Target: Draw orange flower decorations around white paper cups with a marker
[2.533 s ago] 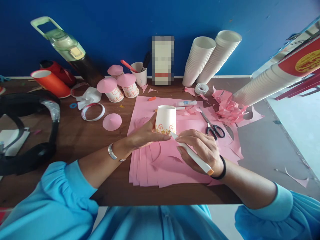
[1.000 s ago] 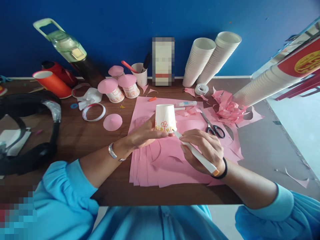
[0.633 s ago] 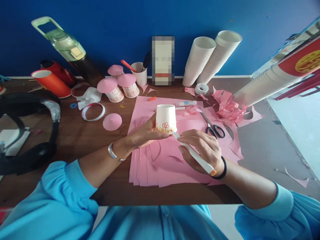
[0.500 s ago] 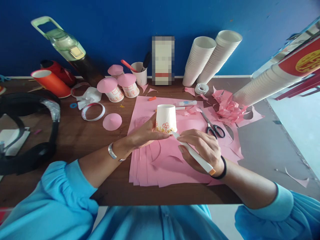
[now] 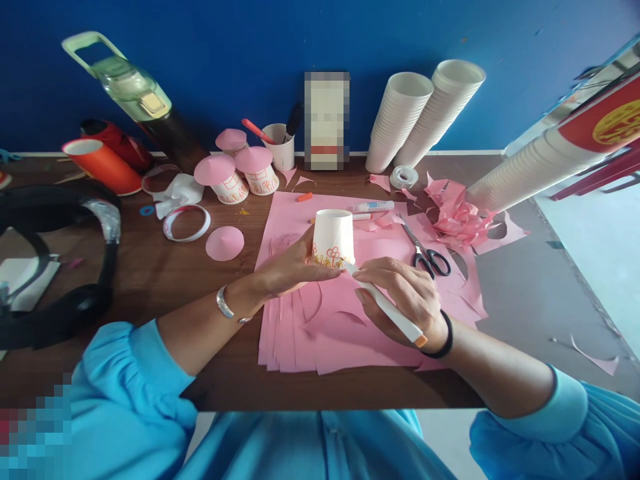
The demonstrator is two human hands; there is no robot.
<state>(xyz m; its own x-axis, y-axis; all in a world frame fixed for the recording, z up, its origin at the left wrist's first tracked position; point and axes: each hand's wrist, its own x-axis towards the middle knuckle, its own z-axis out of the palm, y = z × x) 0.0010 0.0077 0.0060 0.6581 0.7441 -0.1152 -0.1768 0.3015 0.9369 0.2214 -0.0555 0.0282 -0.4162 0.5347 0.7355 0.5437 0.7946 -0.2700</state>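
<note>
My left hand grips a white paper cup turned upside down, with orange flowers and yellowish marks drawn along its lower rim. In my right hand is a white marker with an orange end; its tip meets the cup near the rim. Beneath both hands lie layered pink paper sheets. Just right of the cup are scissors with black handles and a glue stick. An orange marker cap lies behind the cup.
Small decorated cups with pink cone roofs stand at the back left, near a loose pink cone. Stacked paper cups lean by the wall. Pink scraps, tape, headphones and a bottle surround the work area.
The cup has shifted very slightly to the right, and the marker's tip has moved a little along its rim. Both hands keep their holds.
</note>
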